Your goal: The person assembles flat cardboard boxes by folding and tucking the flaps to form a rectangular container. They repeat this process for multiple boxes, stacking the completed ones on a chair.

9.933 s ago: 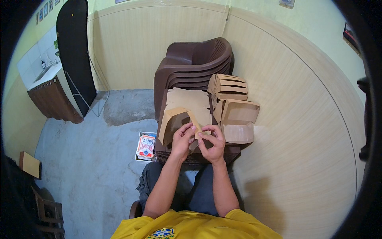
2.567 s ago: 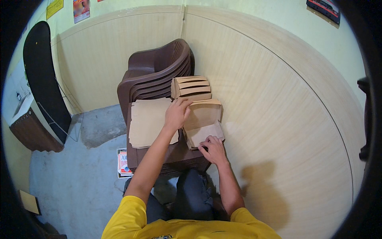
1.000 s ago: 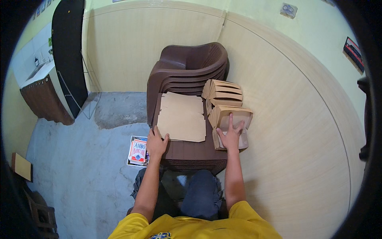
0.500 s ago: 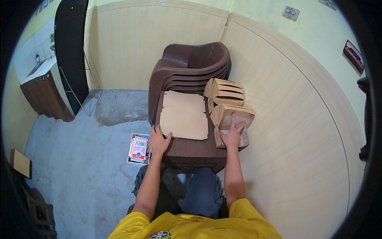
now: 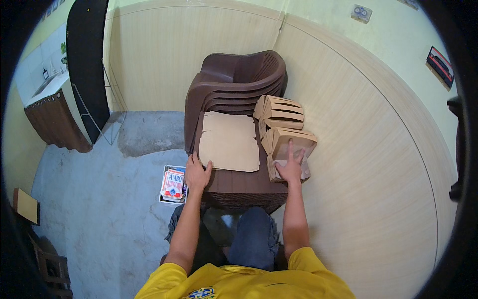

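The right hand (image 5: 290, 168) presses spread fingers flat on a folded cardboard box (image 5: 291, 144) (grasping nothing); the left hand (image 5: 197, 173) rests open beside flat cardboard sheets (image 5: 230, 142).

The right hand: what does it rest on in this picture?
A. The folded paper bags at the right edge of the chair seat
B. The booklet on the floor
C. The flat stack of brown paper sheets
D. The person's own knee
A: the right hand lies flat on the folded paper bags at the seat's right edge, while the left hand rests beside the flat paper sheets.
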{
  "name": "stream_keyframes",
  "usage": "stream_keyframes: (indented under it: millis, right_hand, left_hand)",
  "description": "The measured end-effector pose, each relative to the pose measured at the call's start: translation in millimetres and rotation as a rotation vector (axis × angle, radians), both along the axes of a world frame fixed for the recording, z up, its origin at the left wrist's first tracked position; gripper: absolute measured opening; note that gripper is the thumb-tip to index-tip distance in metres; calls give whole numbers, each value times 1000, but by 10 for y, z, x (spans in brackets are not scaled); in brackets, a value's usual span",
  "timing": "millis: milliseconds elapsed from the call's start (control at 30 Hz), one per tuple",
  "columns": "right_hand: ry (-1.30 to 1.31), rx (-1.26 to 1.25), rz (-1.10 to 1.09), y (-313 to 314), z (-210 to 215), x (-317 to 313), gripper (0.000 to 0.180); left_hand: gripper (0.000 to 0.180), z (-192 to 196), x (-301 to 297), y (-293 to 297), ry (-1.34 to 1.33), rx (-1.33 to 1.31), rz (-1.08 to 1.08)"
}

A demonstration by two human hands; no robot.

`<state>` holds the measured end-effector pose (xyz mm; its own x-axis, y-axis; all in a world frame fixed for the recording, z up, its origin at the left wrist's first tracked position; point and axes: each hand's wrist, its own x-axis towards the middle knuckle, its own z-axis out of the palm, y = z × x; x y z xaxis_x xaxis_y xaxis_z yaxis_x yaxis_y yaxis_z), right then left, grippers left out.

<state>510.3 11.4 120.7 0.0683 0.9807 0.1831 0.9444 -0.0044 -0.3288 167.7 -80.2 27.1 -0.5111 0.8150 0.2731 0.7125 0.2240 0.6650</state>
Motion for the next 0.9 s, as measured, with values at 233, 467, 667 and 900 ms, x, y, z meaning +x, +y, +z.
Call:
stream_keyframes:
  millis: [233,467,667,900]
  right_hand:
    - [75,703,130,-422,-401,-341,51]
    - [-49,437,619,-536,-620,-967,51]
    - [-54,370,638,-465,-815,-973,45]
    - [-15,347,685,-394,-778,-958,30]
  left_hand:
    - [79,16,12,-21,376,32,-309]
    - [29,19,21,-53,325,203,-423]
    - [17,121,58,-102,292,275,-448]
    - [28,278,185,-165,482,296,-419]
